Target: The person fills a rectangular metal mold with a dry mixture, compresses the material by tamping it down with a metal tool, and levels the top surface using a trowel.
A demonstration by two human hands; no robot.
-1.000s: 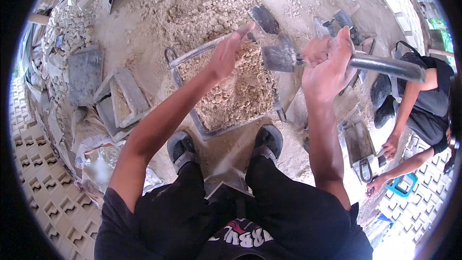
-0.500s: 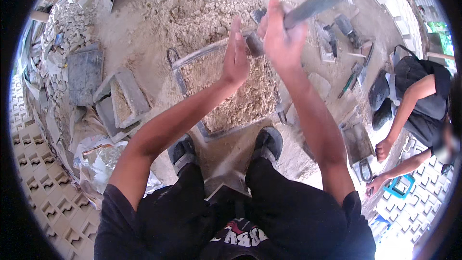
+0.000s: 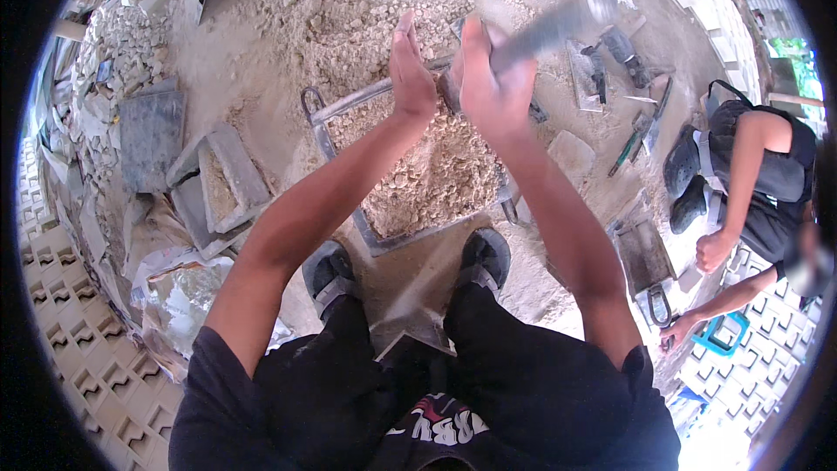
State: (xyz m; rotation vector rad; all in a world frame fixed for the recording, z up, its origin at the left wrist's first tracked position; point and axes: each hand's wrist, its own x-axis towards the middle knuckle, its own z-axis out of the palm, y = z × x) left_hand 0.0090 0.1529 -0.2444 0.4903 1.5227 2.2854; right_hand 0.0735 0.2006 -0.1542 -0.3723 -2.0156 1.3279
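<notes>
My right hand [image 3: 495,92] is closed around a thick grey bar-like tool [image 3: 558,28], blurred by motion, which sticks out up and to the right; its exact kind cannot be made out. My left hand [image 3: 412,78] is held flat, fingers stretched and palm turned toward the right hand, with nothing in it. Both hands are over the far part of a rectangular metal mould [image 3: 386,246] with looped end handles. Crumbly tan sandy material [image 3: 436,170] fills the mould between my feet. My hands and forearms hide parts of its far and side edges.
Loose sandy material [image 3: 349,22] lies beyond the mould. At left are a dark flat plate [image 3: 153,139] and another mould [image 3: 235,179]. Hand tools [image 3: 632,144] lie to the right. A co-worker [image 3: 741,157] squats at far right beside a small mould [image 3: 643,255].
My right hand and the tool have moved left and slightly down. My left hand has shifted a little left and away from me. The co-worker's nearer fist has moved right.
</notes>
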